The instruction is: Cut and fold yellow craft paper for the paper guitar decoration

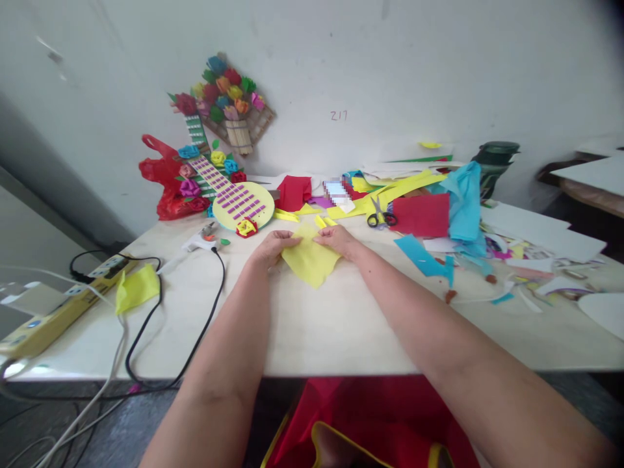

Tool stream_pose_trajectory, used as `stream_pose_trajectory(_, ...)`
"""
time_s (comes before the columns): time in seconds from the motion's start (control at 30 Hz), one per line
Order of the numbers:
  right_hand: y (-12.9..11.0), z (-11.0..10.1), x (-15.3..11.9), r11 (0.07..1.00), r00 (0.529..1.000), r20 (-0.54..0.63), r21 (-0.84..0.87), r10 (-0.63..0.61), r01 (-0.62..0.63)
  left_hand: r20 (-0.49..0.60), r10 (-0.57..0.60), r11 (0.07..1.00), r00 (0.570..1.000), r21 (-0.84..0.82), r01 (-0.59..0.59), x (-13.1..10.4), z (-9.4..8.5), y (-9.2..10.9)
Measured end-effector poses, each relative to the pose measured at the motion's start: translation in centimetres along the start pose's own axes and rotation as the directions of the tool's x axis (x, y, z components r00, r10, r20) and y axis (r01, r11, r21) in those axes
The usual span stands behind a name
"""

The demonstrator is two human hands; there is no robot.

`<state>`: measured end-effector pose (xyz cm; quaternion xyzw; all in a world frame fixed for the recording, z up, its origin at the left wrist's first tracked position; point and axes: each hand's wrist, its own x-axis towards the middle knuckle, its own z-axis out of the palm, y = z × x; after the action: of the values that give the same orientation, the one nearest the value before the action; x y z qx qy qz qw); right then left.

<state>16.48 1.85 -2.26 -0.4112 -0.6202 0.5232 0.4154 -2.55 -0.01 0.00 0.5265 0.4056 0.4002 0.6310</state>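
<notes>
A square sheet of yellow crepe paper is stretched between my hands, turned so that one corner points toward me. My left hand pinches its left upper edge between thumb and fingers. On the opposite side my right hand grips the paper the same way. Just beyond the sheet lie small folded yellow paper pieces. Black-and-yellow scissors rest to the right of my right hand, beside red paper.
At left stand a white glue gun with a black cord, a yellow power strip and another yellow paper piece. A round decorated craft leans near paper flowers. Blue paper and scraps cover the right side.
</notes>
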Motion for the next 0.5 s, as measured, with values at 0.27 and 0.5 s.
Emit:
stream_pose_trajectory(0.27,-0.01,-0.09,0.09,0.990,0.999,0.024,0.136,0.029,-0.032,-0.006,0.027,1.000,1.000,-0.014,-0.027,0.18,-0.25,-0.36)
stream_pose_trajectory(0.5,-0.32,-0.11,-0.13,0.979,0.996,0.031,0.187,0.081,-0.085,0.028,0.023,1.000,0.999,0.013,-0.023,0.15,-0.32,-0.36)
